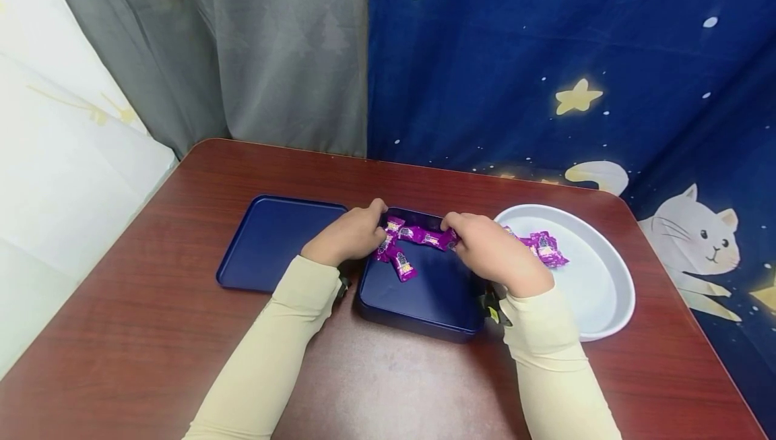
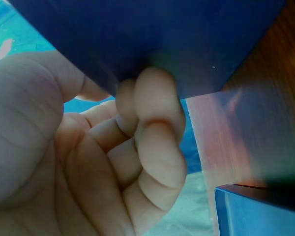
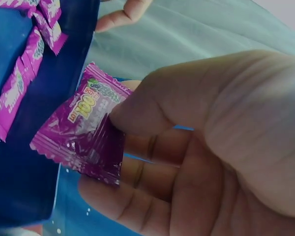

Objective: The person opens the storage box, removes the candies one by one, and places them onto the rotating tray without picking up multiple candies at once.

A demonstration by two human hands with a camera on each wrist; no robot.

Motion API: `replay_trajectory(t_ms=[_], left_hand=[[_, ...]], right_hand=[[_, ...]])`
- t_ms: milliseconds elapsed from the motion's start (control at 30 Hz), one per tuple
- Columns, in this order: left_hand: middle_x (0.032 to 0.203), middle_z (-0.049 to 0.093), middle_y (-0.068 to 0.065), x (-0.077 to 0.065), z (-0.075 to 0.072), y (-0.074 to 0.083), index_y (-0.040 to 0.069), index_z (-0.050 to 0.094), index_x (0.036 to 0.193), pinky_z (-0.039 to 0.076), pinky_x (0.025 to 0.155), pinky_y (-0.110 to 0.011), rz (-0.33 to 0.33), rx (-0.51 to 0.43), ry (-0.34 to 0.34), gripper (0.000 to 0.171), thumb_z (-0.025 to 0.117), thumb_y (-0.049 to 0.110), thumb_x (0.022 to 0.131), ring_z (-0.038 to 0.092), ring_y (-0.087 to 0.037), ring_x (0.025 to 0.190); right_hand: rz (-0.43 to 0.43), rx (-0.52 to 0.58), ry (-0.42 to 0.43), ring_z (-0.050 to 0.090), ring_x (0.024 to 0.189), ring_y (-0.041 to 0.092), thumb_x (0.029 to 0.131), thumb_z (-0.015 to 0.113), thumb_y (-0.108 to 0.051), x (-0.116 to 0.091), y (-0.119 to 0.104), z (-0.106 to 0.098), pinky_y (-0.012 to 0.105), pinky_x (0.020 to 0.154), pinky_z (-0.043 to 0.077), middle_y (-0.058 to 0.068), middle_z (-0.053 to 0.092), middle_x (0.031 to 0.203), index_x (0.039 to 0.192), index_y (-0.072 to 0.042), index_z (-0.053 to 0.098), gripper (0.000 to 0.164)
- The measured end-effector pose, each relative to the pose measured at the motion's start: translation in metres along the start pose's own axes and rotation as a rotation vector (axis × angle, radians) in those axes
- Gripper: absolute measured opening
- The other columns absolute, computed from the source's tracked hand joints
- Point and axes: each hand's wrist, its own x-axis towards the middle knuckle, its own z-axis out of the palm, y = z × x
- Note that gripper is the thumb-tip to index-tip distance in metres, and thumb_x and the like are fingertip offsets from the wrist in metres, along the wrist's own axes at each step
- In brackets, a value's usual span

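A dark blue box [image 1: 439, 295] with no lid on it stands mid-table. My left hand [image 1: 348, 234] grips its wall at the far left corner; in the left wrist view the fingers curl against the outside of the box [image 2: 162, 34]. Between thumb and fingers, my right hand [image 1: 500, 251] pinches a purple-wrapped candy [image 3: 91, 118] at the far right rim. Several like candies [image 1: 403, 265] lie inside, some in a row along the far wall and others at the left.
To the left lies a flat blue lid [image 1: 273, 244]. On the right a white oval tray [image 1: 606, 305] holds more purple candies [image 1: 548, 248], partly hidden behind my right hand. All rest on a reddish-brown table [image 1: 151, 339], with curtains behind its far edge.
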Motion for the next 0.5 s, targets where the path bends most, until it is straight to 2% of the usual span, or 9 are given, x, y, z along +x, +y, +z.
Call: replay_trajectory(t_ms=[233, 500], left_hand=[[0.080, 0.059, -0.007, 0.000, 0.000, 0.000, 0.009, 0.038, 0.132, 0.049, 0.071, -0.037, -0.005, -0.003, -0.001, 0.043, 0.049, 0.019, 0.092, 0.057, -0.019, 0.073], [0.078, 0.059, -0.007, 0.000, -0.001, 0.000, 0.009, 0.037, 0.132, 0.048, 0.071, -0.036, 0.001, -0.003, -0.006, 0.043, 0.049, 0.019, 0.092, 0.056, -0.019, 0.071]], right_hand=[[0.029, 0.013, 0.015, 0.055, 0.085, 0.025, 0.082, 0.056, 0.001, -0.005, 0.010, -0.007, 0.046, 0.082, 0.050, 0.013, 0.064, 0.098, 0.111, -0.005, 0.056, 0.029], [0.015, 0.019, 0.048, 0.055, 0.082, 0.025, 0.082, 0.056, 0.001, -0.008, 0.023, -0.012, 0.046, 0.081, 0.048, 0.012, 0.064, 0.093, 0.105, -0.003, 0.058, 0.023]])
